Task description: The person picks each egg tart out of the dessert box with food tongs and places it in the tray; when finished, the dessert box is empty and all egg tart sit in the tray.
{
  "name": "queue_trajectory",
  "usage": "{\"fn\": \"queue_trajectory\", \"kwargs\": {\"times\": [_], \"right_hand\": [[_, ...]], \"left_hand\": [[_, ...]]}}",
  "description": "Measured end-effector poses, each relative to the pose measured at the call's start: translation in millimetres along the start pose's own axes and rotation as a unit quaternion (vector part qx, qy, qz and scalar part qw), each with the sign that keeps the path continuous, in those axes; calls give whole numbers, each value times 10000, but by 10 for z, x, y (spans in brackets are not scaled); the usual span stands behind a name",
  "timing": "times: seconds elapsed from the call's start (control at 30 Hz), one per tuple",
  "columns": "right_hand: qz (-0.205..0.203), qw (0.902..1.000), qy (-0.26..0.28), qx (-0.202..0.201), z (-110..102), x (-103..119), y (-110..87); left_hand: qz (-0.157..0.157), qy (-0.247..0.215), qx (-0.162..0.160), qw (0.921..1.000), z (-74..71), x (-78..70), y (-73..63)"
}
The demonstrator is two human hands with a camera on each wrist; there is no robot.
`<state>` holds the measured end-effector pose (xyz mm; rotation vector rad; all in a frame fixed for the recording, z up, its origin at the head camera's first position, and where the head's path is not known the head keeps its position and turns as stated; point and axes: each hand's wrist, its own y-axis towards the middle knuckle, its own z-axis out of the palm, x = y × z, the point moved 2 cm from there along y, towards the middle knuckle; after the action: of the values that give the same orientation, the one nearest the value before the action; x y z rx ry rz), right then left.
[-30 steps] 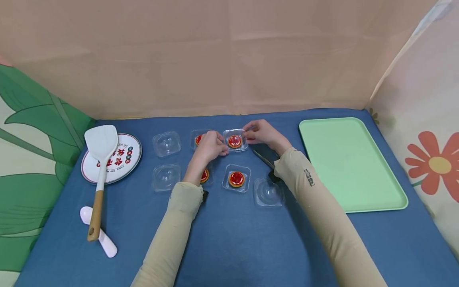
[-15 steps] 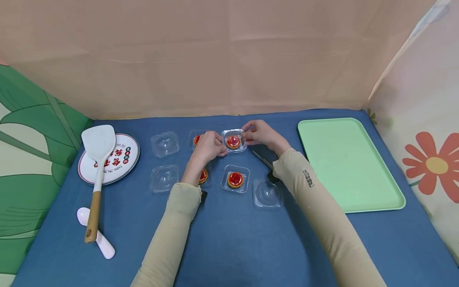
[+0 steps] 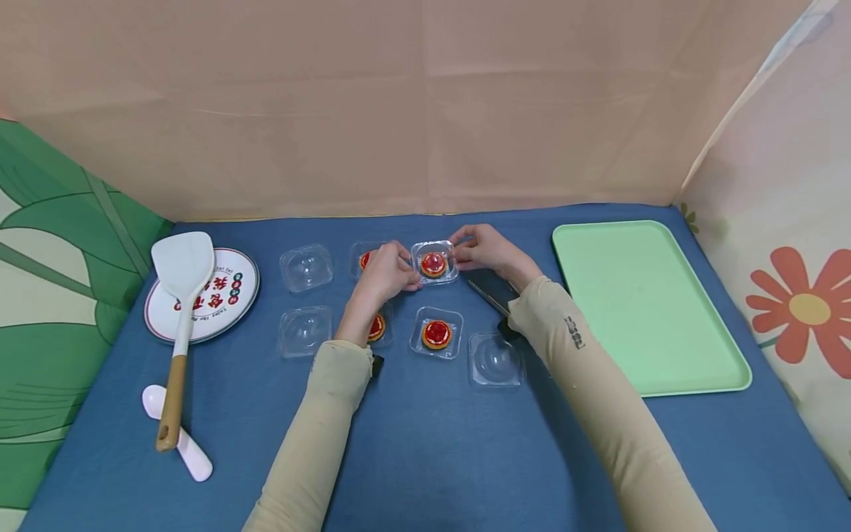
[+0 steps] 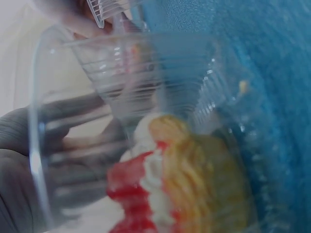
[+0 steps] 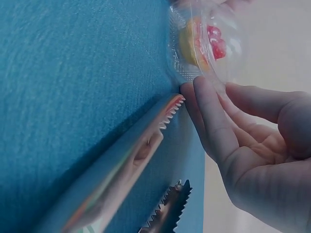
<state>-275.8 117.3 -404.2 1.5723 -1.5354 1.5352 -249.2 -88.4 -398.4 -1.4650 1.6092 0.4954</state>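
Observation:
A clear plastic box with a domed lid over a red-topped tart stands at the back middle of the blue table. My left hand pinches its left front corner. At the right edge, my right hand pinches the rim; in the right wrist view the thumb and fingers meet the rim beside the tart. Another boxed tart fills the left wrist view, partly covering that hand. One more tart box sits in front, and the left hand and wrist partly hide two others.
Serrated metal tongs lie under the right wrist. Clear plastic pieces are at left, another front right. A green tray lies right. A plate bears a spatula, its handle over a white spoon.
The head view has shifted slightly. Both hands stay at the same tart box with hardly any movement.

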Motion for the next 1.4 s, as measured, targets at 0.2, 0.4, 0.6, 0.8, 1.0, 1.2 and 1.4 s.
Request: {"fn": "queue_trajectory", "kwargs": {"times": [0.2, 0.4, 0.6, 0.8, 1.0, 1.2, 1.4], "right_hand": [[37, 10000, -39, 27, -14, 7, -27], [142, 9999, 14, -28, -22, -1, -13], [-36, 9999, -36, -119, -6, -21, -7], [-212, 9996, -99, -132, 18, -43, 1], [-305, 9992, -224, -110, 31, -33, -12], [-335, 9987, -314, -218, 23, -7, -30], [-455, 9981, -356, -199, 29, 10, -38]], "left_hand": [[18, 38, 12, 10000, 6, 4, 2], [8, 115, -20, 9999, 9, -1, 8], [-8, 179, -14, 9998, 17, 10, 21], [-32, 58, -38, 10000, 8, 20, 13], [14, -73, -4, 10000, -12, 20, -8], [73, -97, 0, 9999, -26, 23, -1], [75, -52, -46, 9999, -26, 16, 0]]}}
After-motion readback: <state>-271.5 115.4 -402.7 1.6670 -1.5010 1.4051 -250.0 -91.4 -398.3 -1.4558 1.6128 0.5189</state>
